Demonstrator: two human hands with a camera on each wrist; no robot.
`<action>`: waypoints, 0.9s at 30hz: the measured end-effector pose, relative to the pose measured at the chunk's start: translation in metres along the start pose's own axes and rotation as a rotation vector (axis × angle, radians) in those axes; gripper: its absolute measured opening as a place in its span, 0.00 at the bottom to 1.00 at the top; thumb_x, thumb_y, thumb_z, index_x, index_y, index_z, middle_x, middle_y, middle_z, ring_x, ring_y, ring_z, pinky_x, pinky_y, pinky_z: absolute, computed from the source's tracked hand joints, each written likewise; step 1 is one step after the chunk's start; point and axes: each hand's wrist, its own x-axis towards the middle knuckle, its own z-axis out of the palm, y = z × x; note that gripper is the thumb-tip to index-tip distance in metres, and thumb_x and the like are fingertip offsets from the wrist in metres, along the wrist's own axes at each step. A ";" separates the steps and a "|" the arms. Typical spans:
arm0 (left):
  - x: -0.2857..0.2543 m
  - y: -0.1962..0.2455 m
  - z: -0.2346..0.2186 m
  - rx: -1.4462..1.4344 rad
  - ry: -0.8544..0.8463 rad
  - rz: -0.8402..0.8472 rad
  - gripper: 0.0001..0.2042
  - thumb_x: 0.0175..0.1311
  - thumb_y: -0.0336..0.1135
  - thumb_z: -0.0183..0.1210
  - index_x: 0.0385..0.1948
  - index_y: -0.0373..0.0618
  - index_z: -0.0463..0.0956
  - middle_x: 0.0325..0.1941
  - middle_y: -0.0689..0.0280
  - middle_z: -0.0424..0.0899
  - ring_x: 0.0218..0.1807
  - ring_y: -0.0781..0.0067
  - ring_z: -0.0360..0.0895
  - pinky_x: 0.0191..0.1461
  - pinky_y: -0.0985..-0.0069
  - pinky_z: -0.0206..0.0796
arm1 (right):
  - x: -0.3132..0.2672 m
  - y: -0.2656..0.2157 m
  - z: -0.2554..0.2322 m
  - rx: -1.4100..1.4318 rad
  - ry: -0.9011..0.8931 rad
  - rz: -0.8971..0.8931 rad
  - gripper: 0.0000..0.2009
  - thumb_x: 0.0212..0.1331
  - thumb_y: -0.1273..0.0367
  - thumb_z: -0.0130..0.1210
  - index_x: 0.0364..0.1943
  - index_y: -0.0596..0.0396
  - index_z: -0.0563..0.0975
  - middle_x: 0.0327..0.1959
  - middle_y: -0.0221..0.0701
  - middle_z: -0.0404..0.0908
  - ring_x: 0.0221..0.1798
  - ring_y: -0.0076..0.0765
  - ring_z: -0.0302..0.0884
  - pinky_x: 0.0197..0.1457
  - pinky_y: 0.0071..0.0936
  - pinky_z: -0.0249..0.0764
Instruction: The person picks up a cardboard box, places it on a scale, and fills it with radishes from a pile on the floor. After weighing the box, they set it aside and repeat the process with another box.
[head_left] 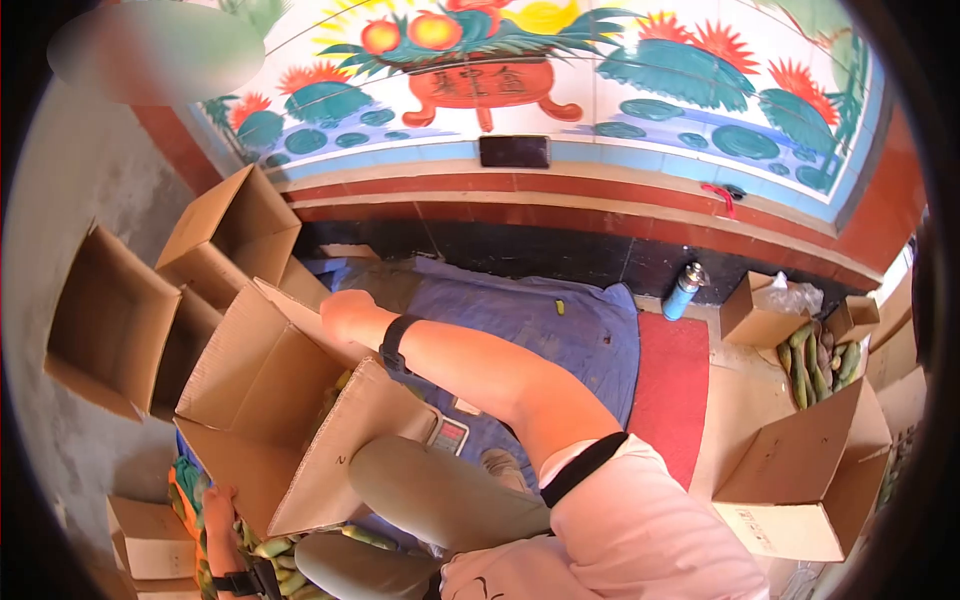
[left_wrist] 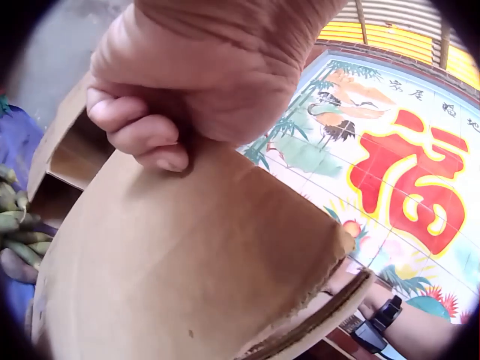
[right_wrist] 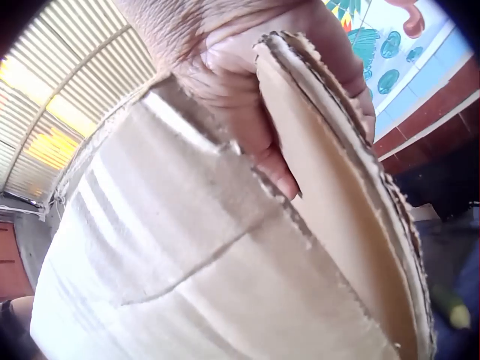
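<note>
A big cardboard box (head_left: 250, 430) with raised flaps stands tilted in front of the person's knees, and a few green vegetables show deep inside it. In the head view the right hand (head_left: 350, 318) is at its far flap. Seen from the right wrist, that hand (right_wrist: 277, 97) grips the flap (right_wrist: 337, 187), with a fingertip showing on the inner side. At the box's near left edge is the left hand (head_left: 218, 510). The left wrist view shows this hand (left_wrist: 150, 127) with its fingers curled over the cardboard edge (left_wrist: 195, 225).
Empty boxes (head_left: 110, 320) stand on the left by the wall. Long green vegetables (head_left: 285, 560) lie beside the person's legs. A digital scale (head_left: 450, 435) sits on the blue sheet (head_left: 590, 350). To the right are a blue flask (head_left: 680, 295) and an open box (head_left: 800, 470).
</note>
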 end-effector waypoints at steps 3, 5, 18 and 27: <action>-0.003 0.039 0.009 0.013 0.065 0.155 0.06 0.49 0.30 0.49 0.14 0.43 0.69 0.11 0.71 0.68 0.09 0.80 0.61 0.12 0.80 0.46 | -0.019 0.032 -0.008 0.100 0.098 0.047 0.11 0.38 0.72 0.55 0.30 0.55 0.81 0.33 0.42 0.80 0.40 0.45 0.78 0.38 0.35 0.74; -0.006 0.079 0.020 0.037 0.057 0.209 0.06 0.49 0.29 0.48 0.15 0.42 0.70 0.11 0.71 0.68 0.09 0.80 0.61 0.12 0.80 0.46 | -0.033 0.059 -0.012 0.170 0.168 0.104 0.11 0.41 0.70 0.52 0.29 0.58 0.80 0.33 0.45 0.79 0.39 0.48 0.78 0.41 0.37 0.73; -0.036 0.207 0.119 -0.038 -0.385 0.568 0.08 0.50 0.27 0.47 0.21 0.35 0.74 0.21 0.70 0.76 0.22 0.82 0.70 0.26 0.81 0.59 | -0.234 0.176 -0.087 0.137 0.417 0.363 0.13 0.45 0.62 0.50 0.25 0.59 0.78 0.29 0.49 0.77 0.36 0.54 0.75 0.42 0.43 0.71; -0.080 0.194 0.286 0.118 -0.752 0.703 0.10 0.52 0.32 0.52 0.15 0.36 0.72 0.12 0.68 0.70 0.17 0.80 0.64 0.21 0.76 0.56 | -0.429 0.220 -0.073 -0.066 0.462 0.791 0.16 0.47 0.61 0.53 0.26 0.63 0.78 0.30 0.50 0.77 0.38 0.54 0.76 0.43 0.43 0.72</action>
